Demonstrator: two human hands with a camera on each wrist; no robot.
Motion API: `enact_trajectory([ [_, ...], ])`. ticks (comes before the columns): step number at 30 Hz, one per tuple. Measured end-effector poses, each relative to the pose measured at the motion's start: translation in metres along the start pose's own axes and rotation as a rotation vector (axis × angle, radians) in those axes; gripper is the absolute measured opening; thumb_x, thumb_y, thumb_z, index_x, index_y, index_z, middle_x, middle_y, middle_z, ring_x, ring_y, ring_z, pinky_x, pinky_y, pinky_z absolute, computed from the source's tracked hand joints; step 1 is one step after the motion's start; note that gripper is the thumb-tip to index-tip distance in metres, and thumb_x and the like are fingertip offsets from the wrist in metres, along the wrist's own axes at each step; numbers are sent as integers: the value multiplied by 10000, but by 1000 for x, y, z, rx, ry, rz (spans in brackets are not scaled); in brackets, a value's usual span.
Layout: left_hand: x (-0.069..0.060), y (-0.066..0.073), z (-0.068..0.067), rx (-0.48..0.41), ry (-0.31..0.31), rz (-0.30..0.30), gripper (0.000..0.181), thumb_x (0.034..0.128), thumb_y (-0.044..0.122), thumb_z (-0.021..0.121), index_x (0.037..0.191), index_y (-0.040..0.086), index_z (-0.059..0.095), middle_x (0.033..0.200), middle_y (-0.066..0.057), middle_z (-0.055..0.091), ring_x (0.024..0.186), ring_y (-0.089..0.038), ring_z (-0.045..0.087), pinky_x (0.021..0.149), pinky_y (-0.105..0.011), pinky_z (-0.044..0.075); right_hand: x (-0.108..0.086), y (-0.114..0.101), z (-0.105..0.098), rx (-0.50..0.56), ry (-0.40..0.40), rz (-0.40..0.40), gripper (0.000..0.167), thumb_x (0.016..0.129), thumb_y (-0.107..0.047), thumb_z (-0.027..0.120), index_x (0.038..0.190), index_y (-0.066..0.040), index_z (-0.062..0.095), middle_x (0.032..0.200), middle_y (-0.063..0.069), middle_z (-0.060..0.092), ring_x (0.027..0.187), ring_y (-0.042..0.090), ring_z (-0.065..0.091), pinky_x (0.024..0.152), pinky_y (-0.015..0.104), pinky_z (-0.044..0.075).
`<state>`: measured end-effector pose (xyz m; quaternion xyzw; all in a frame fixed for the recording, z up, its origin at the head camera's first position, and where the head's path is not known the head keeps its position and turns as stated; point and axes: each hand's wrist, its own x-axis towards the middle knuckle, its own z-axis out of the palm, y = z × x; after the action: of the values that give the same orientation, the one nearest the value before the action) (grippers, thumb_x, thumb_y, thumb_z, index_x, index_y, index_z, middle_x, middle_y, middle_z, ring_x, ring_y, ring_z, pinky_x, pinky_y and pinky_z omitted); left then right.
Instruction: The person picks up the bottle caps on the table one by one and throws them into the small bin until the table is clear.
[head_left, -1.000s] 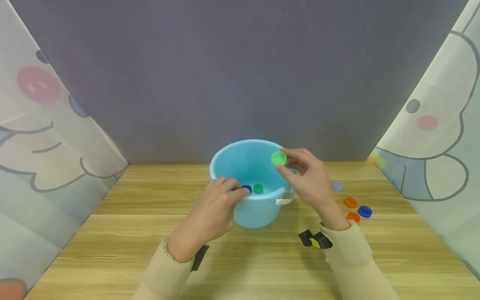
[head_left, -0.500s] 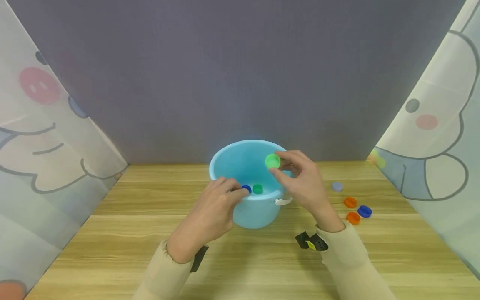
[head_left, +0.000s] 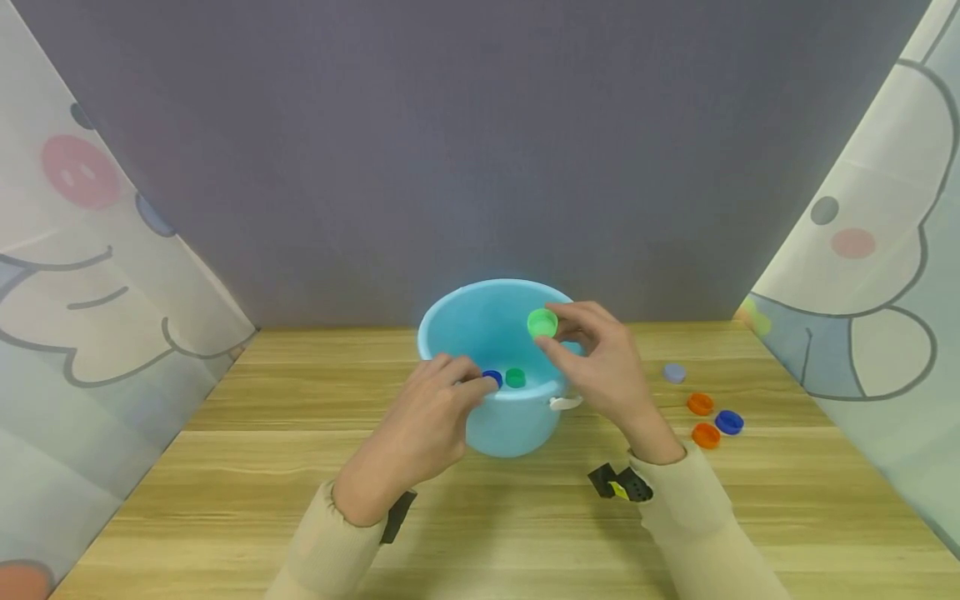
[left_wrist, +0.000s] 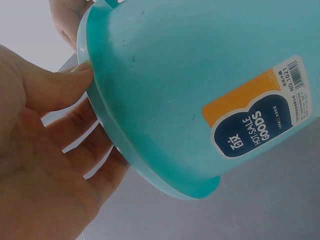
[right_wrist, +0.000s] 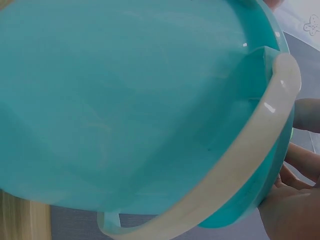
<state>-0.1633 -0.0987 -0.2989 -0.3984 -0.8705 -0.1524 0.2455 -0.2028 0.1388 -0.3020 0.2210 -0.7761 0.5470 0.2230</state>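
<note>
A light blue bucket point(head_left: 513, 429) stands on the wooden table, its mouth tipped toward my view. My left hand point(head_left: 420, 425) grips the bucket's near left rim; the left wrist view shows the thumb point(left_wrist: 62, 89) on the outer side and the other fingers over the edge. Between thumb and fingers of my right hand point(head_left: 607, 367) is a light green bottle cap point(head_left: 542, 323), held above the bucket's right part with its hollow side facing me. Inside the bucket lie a green cap point(head_left: 515, 378) and a dark blue cap point(head_left: 492, 378), the latter partly behind my left fingertips.
Right of the bucket, two orange caps point(head_left: 701, 404), a blue cap point(head_left: 730, 422) and a pale lilac cap point(head_left: 674, 372) lie on the table point(head_left: 300, 392). A white handle point(right_wrist: 215, 180) hangs on the bucket's side. A grey panel point(head_left: 480, 167) rises behind.
My right hand has moved a little left with the light green cap, further over the bucket's mouth. The left hand stays on the rim.
</note>
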Motion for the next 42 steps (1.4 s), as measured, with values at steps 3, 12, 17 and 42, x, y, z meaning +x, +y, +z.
enact_trajectory([
  [3,0,0,0,1,-4,-3,389,772,-177,700,1059,77,764,981,-34,664,920,-236,580,809,-398,511,0,1,0,0,3,-3,373,879,6,762,1243,36,686,1102,135,640,929,210,647,884,254,552],
  [12,-1,1,0,6,-3,-11,395,761,-177,705,1054,81,764,984,-30,667,931,-238,586,823,-398,514,0,0,0,49,38,0,396,849,60,771,1232,79,672,1075,172,633,925,151,641,877,219,546],
  [17,-1,0,1,3,7,-8,402,759,-179,697,1048,92,765,979,-23,665,928,-238,585,818,-393,509,0,0,0,91,55,11,393,840,98,759,1222,103,666,1128,234,625,930,105,648,893,221,543],
  [42,0,-1,1,-2,9,3,387,788,-171,679,1060,90,766,981,-22,666,912,-238,579,796,-385,501,0,0,-6,63,27,-3,362,874,54,747,1230,65,681,1127,192,636,958,151,643,936,221,522],
])
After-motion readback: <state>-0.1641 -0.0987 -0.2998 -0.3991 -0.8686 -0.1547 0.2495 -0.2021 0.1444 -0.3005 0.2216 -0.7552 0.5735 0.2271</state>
